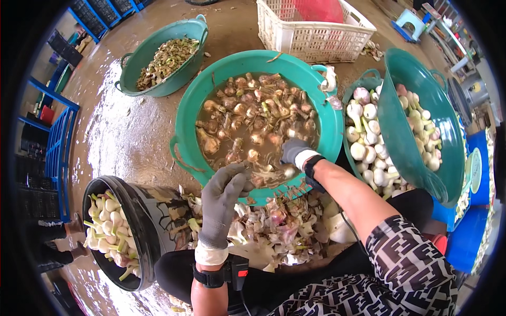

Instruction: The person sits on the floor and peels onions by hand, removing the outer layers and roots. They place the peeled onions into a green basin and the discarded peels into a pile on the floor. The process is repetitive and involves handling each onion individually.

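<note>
A large green plastic basin [189, 114] stands before me, filled with muddy water and unpeeled garlic bulbs [257, 112]. My right hand [294, 152], in a grey glove with a white cuff, reaches into the water at the basin's near right. Its fingertips are hidden, so any grip cannot be seen. Over the near rim hangs my left hand [227, 187], also gloved in grey, with fingers loosely bent and no object visible in it. Close to both hands, loose wet skins and a pale bulb [289, 172] float in the water.
Peeled garlic fills a black bucket [148, 221] at left and a green tub [350, 154] at right. A tilted green basin [411, 130] with more garlic rests over that tub. Garlic skins [284, 225] are heaped below my hands. Behind stand a scrap-filled tub [130, 81] and a white crate [308, 39].
</note>
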Available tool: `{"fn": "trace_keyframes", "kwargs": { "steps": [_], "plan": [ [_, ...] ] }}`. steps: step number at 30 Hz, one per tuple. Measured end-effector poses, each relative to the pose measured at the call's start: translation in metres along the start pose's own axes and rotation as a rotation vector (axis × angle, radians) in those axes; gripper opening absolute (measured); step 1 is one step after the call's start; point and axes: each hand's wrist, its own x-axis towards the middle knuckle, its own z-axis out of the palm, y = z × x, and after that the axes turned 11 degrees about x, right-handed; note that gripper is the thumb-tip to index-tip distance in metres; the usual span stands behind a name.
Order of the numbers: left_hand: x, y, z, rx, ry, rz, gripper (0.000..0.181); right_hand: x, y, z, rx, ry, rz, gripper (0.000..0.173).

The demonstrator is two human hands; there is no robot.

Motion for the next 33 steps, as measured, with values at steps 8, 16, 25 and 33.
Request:
{"fn": "trace_keyframes", "kwargs": {
  "steps": [8,16,25,33],
  "plan": [
    [0.025,-0.011,0.026,0.307,-0.034,0.034,0.04,-0.023,0.031,0.007,0.363,0.177,-0.094,0.046],
    [0.031,-0.067,0.068,0.773,-0.002,0.345,0.071,-0.12,0.019,0.014,1.623,0.023,-0.168,0.021],
    [0.03,-0.07,0.039,-0.287,-0.306,-0.179,0.061,-0.129,0.023,0.029,1.724,0.154,-0.583,0.017],
    [0.016,-0.056,0.045,-0.115,-0.063,-0.09,0.047,-0.148,0.0,0.023,1.626,0.237,-0.561,0.021]
  ]
}}
